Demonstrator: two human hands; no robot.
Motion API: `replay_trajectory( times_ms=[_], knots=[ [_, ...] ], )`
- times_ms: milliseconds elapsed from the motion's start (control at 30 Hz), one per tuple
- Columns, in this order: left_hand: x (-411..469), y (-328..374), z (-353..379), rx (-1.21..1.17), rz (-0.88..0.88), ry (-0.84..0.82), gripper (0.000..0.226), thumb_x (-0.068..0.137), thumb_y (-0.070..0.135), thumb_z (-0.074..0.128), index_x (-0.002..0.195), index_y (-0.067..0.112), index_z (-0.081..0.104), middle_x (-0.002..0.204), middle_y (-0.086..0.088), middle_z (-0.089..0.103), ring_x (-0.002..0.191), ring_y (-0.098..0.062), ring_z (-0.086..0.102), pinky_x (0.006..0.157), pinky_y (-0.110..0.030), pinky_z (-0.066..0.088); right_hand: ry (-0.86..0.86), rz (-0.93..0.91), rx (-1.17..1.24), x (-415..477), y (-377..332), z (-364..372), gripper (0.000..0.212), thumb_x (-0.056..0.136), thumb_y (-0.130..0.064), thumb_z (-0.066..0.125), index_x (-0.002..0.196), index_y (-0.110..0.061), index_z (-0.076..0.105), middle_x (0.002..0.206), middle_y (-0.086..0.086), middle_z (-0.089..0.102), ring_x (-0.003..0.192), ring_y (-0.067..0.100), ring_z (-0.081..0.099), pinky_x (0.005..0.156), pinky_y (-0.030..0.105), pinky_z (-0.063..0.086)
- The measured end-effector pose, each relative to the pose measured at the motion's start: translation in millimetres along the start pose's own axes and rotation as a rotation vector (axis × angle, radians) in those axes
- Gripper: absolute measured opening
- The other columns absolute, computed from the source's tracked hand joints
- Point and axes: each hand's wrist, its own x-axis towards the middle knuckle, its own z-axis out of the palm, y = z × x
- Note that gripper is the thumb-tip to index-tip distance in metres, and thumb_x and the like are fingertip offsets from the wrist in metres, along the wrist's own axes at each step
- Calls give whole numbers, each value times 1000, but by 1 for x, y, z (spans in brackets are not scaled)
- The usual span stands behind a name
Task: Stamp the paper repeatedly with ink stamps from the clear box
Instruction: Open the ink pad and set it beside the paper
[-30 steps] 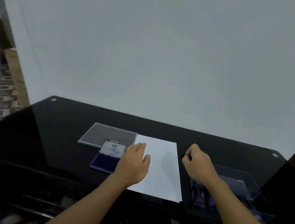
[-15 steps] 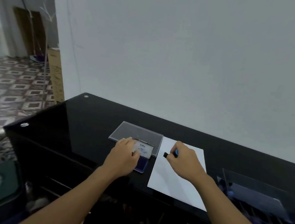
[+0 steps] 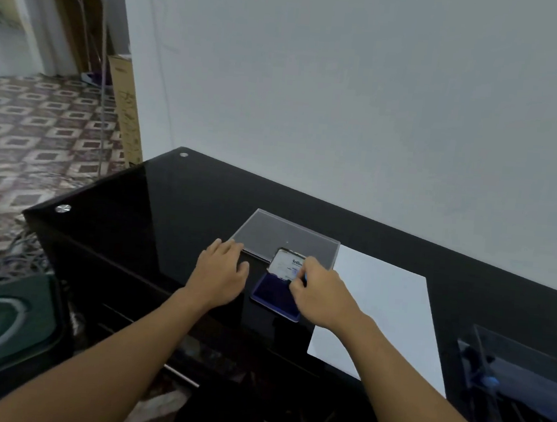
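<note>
A plain white wall (image 3: 365,94) with a matt surface stands behind the table (image 3: 186,209), which has a black glass top glossy enough to mirror the wall. Off to my left the floor (image 3: 25,128) is tiled in a repeating brown and cream diamond pattern.

The paper (image 3: 392,315) lies flat on the table to my right, a blank white rectangular sheet whose near corner reaches the table's front edge. Just past it, at the far right, sits the clear box (image 3: 527,353). It has thin see-through walls, and the blue and dark shapes inside are too blurred to name. Its flat clear lid (image 3: 285,235) lies well apart from it, beyond my hands, a shallow rectangle with crisp edges.

The ink pad (image 3: 273,294) is a small blue case with rounded corners, open, its pale inner cover tilted up against the clear lid. The printing there begins "Art"; my fingers hide the rest.

My left hand (image 3: 221,269) rests flat on the glass, fingers straight, tips at the clear lid's near corner. My right hand (image 3: 320,295) hangs over the ink pad, fingers curled and pinching a small dark stamp (image 3: 304,282), mostly hidden.

Round metal studs (image 3: 63,208) mark the table's left corners.
</note>
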Motion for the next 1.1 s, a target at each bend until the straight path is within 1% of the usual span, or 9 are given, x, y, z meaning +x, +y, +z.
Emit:
replay_trajectory(
  times_ms=[33,100,200,367,467,667,767,933,1100],
  knots=[
    [3,-2,3,23,-9,-3,56,99,40,35,150,15,37,159,-4,31,149,-27,18,122,-47,16,-12,-2,-16,4,-2,4,13,101,-27,46,90,-20,45,92,3,60,81,21,57,62,32,43],
    [7,-6,10,57,-15,-1,54,102,37,36,151,16,33,162,-3,24,151,-27,11,122,-49,12,-37,-6,-35,13,-5,12,11,98,-27,47,89,-20,46,97,6,64,84,25,59,69,38,51],
    [9,-12,20,90,-14,6,55,102,37,35,153,17,29,163,-2,19,151,-25,8,122,-49,9,-80,-16,-66,23,-9,20,9,94,-27,50,90,-20,47,98,7,64,87,26,61,76,44,55],
    [5,-22,32,167,3,41,56,103,40,32,154,17,28,164,-4,18,152,-23,9,122,-45,7,-96,-88,-170,39,-13,31,11,97,-30,51,100,-21,46,102,7,66,92,25,62,77,39,55],
    [5,-22,32,162,6,56,56,103,42,31,154,18,27,164,-3,18,152,-21,9,123,-44,6,-79,-110,-203,46,-16,33,15,95,-33,53,103,-20,51,103,7,67,92,24,63,80,42,58],
    [4,-22,33,194,11,82,56,102,43,31,153,20,29,163,-2,21,151,-20,10,123,-43,8,-49,-150,-243,53,-20,34,20,93,-36,55,104,-18,55,100,5,66,87,23,64,77,41,58],
    [3,-22,32,205,17,82,56,103,43,29,153,20,28,163,-2,20,151,-20,10,123,-43,8,-53,-142,-276,54,-19,42,22,93,-38,53,104,-18,53,97,6,66,86,24,64,75,41,58],
    [3,-21,32,204,14,86,56,102,43,29,153,20,28,163,-2,20,151,-20,10,123,-44,8,-3,-99,-213,53,-17,54,19,93,-35,49,99,-17,49,91,8,65,82,27,62,69,38,54],
    [3,-21,34,188,7,112,55,101,42,32,151,20,33,162,-1,24,151,-19,13,123,-44,10,52,-103,-216,50,-16,60,17,95,-32,47,99,-16,45,92,10,66,84,31,64,71,39,55]
  ],
)
